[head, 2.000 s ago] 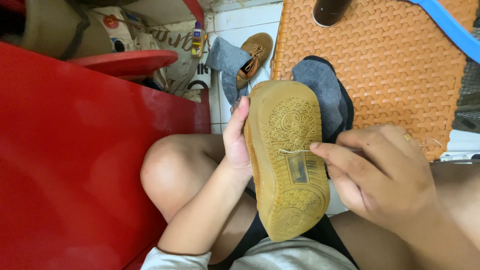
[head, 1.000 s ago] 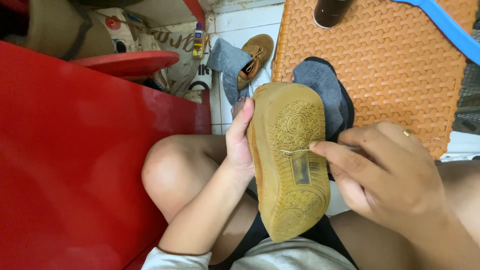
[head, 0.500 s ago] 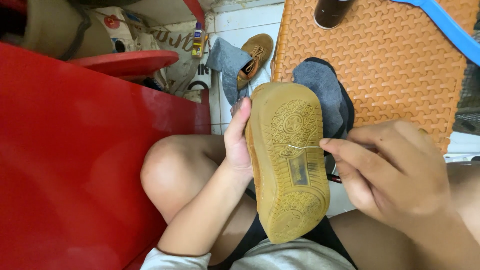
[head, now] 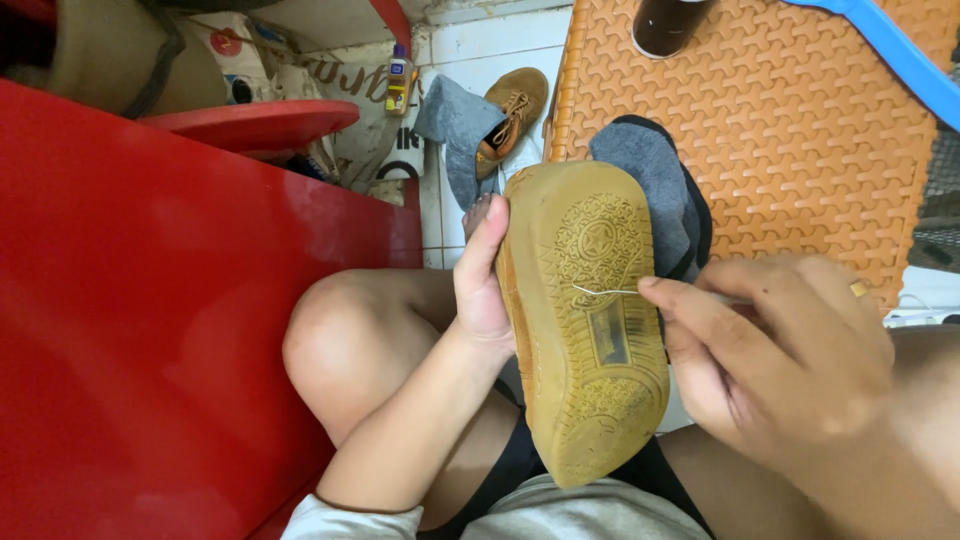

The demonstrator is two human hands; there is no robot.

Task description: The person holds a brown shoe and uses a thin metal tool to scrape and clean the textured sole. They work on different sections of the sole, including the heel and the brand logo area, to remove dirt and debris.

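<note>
Shoe (head: 585, 320): tan, sole facing up at cam, lying lengthwise betw. the knees, toe end toward the person's lap, heel end pointing away.
L hand (head: 482, 285): wrapping the shoe's left edge, thumb lying along the sole rim, fingers going behind the upper, out of sight; clamping it steady.
R hand (head: 770, 355): sitting just right of the shoe, fingers pinching together on a thin metal needle/awl (head: 608, 291); tip is lying across the sole's mid part. Ring showing on one finger.
Hands: apart, one on each side of the shoe.
Grey cloth (head: 655, 185): bunching behind the shoe's far end, partly hidden by it.
Orange mat (head: 800, 120): woven-pattern, lying beyond the shoe, top right; dark round container (head: 670, 22) standing on its far edge.
2nd shoe (head: 510, 115): brown, lying on white tile floor farther off, grey piece beside it.
Red surface (head: 150, 330): filling the left side, next to the L knee.
Small bottle (head: 400, 85): standing upright near bags, top centre-left.
</note>
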